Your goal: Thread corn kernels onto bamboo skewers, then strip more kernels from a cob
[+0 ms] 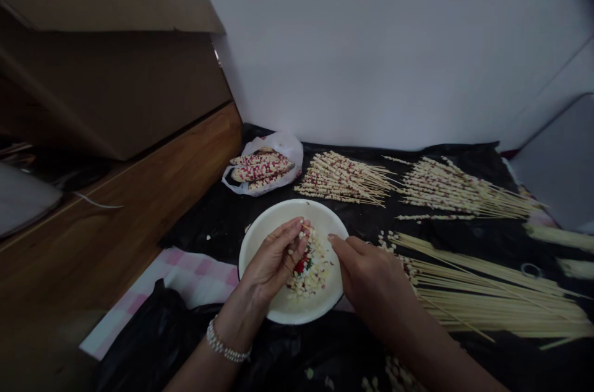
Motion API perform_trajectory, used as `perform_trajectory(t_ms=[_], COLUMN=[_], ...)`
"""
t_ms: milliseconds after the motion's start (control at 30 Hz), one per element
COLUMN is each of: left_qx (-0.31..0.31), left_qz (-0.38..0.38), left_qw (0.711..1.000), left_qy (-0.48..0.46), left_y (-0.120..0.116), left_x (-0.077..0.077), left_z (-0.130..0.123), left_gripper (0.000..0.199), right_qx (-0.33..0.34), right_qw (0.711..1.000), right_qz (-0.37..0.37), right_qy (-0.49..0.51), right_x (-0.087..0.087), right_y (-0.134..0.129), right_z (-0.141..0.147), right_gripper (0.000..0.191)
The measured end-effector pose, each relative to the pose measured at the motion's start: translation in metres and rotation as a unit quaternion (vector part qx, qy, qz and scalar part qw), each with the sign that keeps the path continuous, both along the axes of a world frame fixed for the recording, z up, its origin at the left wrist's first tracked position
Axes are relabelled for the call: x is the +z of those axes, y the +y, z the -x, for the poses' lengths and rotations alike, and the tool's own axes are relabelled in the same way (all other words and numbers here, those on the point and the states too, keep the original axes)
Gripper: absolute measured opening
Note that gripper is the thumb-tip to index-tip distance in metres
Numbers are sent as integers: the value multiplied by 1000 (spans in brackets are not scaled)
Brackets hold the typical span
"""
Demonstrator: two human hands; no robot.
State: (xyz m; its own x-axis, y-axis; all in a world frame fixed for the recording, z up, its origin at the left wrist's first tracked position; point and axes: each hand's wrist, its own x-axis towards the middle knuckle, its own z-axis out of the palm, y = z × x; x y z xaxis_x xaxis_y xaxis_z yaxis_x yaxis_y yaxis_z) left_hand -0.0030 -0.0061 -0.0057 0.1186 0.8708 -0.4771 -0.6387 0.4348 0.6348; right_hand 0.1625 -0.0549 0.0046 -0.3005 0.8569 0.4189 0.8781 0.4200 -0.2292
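Note:
Over a white enamel bowl, my left hand is closed with pale corn kernels in its fingers and palm. Thumb and forefinger pinch at the tip of a thin bamboo skewer. My right hand is closed at the bowl's right rim, its fingers curled toward that skewer; its grip is mostly hidden by the back of the hand. Loose corn kernels, white with some dark red, lie in the bowl, around a red and green pattern on its bottom.
Speckled corn cobs sit in a plastic bag. Behind the bowl lie two piles of kernel-threaded skewers. Bare skewers spread at right. Black plastic sheet covers the surface; a cardboard box stands left.

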Motion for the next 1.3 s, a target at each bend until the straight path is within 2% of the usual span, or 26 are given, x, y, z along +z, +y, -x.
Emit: perform_trajectory(t_ms=[267,467,633,767,967,1133,1300], left_qx=[-16,-36,-42,-80,-72,-100,-78], left_qz=[87,109,118,96,63,5,-21], left_qw=[994,990,989,989,990,990,995], left_qy=[-69,-81,-73,-77,-107,-101,-62], left_y=[4,6,3,-1,2,2,-1], left_x=[0,0,0,-2,-4,-5,-7], left_z=[1,3,3,-1,-4,0,-1], left_gripper=[14,16,14,15,15,41,33], right_qx=[5,1,1,5,-7,-36,-23], right_qw=[1000,998,997,997,999,998,999], right_qz=[-11,-48,-50,-63,-43,-41,-28], right_qy=[-9,-29,-53,-49,-29,-30,-26], right_x=[-2,-2,-2,-5,-3,-1,-2], right_y=[-1,-3,-6,-6,0,3,3], right_z=[2,4,7,10,1,-5,-4], right_gripper=[31,30,34,35,29,30,31])
